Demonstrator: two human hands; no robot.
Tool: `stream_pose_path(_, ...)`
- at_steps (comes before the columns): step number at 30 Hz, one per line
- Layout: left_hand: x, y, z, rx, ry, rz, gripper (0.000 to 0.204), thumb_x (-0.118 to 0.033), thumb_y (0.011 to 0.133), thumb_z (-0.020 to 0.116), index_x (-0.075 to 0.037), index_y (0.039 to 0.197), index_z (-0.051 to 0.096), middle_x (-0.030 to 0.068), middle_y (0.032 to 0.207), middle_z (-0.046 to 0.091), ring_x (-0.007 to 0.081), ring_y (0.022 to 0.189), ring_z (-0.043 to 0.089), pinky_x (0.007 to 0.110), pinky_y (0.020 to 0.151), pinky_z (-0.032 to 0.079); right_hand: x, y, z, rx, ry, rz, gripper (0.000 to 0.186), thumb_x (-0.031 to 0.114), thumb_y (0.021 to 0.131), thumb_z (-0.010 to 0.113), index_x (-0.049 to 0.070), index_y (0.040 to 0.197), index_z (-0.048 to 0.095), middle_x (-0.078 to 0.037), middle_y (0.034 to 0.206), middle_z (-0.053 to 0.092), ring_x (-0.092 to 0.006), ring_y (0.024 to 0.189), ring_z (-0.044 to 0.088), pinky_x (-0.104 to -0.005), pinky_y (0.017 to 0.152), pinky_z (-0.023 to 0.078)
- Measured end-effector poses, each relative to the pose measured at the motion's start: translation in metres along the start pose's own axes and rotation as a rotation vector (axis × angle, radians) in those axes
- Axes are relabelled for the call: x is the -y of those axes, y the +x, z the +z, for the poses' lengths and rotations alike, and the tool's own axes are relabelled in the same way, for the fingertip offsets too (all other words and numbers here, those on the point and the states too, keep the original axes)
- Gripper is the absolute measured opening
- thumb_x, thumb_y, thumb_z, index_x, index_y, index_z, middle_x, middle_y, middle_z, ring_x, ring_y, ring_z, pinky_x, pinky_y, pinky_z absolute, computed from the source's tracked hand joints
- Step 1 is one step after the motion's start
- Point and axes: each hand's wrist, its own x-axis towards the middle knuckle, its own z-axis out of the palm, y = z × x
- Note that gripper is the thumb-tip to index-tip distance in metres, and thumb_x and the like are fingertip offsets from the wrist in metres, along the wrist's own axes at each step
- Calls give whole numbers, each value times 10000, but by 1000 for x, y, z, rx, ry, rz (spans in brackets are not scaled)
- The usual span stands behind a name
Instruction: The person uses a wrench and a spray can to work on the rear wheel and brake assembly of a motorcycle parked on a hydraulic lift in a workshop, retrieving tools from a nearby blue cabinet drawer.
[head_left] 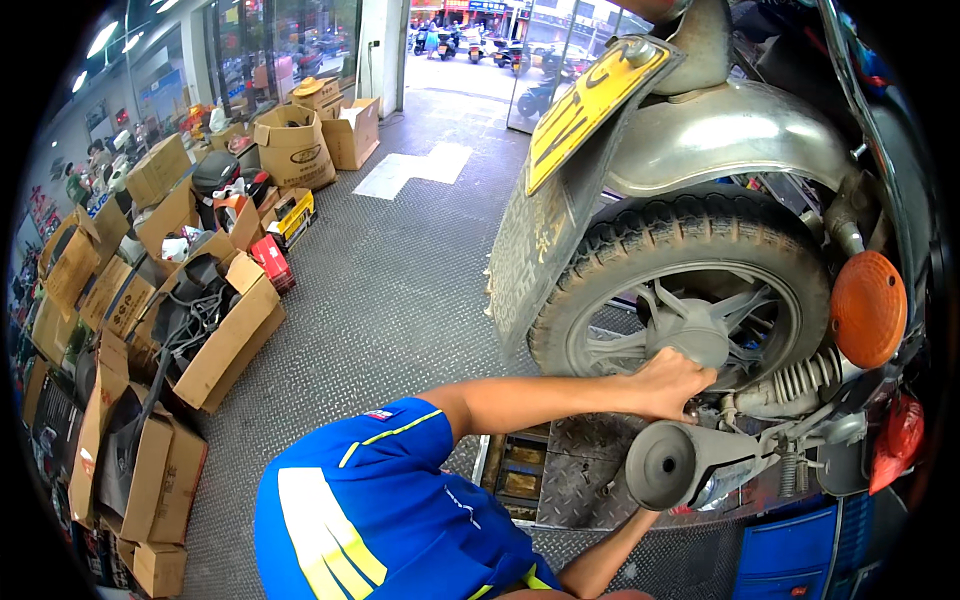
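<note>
My left hand (676,386), at the rear-wheel hub (692,332).
Left: curled; whether gripping, I cannot tell. Right hand: hidden behind the exhaust muffler (700,466). Outward: orange indicator (869,310), yellow number plate (596,115), cardboard boxes on the floor (400,270).

Beside me, the grey, diamond-patterned floor (370,270) bears open brown cardboard boxes (235,347) crowded along its left edge.

A motorbike (740,143) is standing inside a workshop, where boxes (235,345) are holding parts (197,305) along the metal floor (350,290).
</note>
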Motion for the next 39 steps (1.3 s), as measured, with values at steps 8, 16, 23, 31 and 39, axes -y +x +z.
stream_pose_path(8, 0, 2, 0, 57, -5, -55, 571, -398, 644, 850, 3, 946, 578, 177, 813, 677, 394, 780, 678, 488, 650, 489, -2, -99, 126, 592, 711, 379, 260, 297, 924, 639, 62, 1002, 560, -47, 778, 466, -204, 745, 450, -387, 810, 377)
stream_pose_path(16, 0, 1, -6, 29, -40, -31, 534, -343, 654, 841, 2, 961, 572, 177, 795, 674, 393, 784, 673, 488, 633, 470, -3, -46, 72, 279, 191, 122, 209, 252, 920, 651, 57, 970, 596, -31, 740, 428, -192, 701, 418, -363, 757, 362)
stream_pose_path(23, -2, 4, -4, 21, -22, -15, 582, -417, 672, 843, -4, 976, 567, 169, 856, 682, 395, 822, 669, 485, 674, 448, -8, -5, 12, 2, 36, -84, 185, 228, 921, 647, 57, 985, 614, -30, 751, 450, -190, 697, 408, -361, 733, 351)
stream_pose_path(31, 4, 2, -2, 45, -10, -33, 589, -393, 675, 840, -5, 1010, 549, 173, 845, 670, 390, 800, 670, 495, 649, 458, 5, -97, 162, 561, 820, 350, 250, 289, 897, 668, 64, 934, 565, -38, 756, 436, -190, 728, 378, -360, 744, 326)
stream_pose_path(39, 6, -4, 1, 40, 31, -41, 594, -400, 671, 848, 4, 997, 560, 177, 843, 664, 392, 796, 672, 489, 646, 481, -8, 8, -2, 87, -33, -32, 437, 272, 1015, 546, 31, 1379, 533, -110, 1374, 577, -232, 1250, 549, -387, 1070, 472)
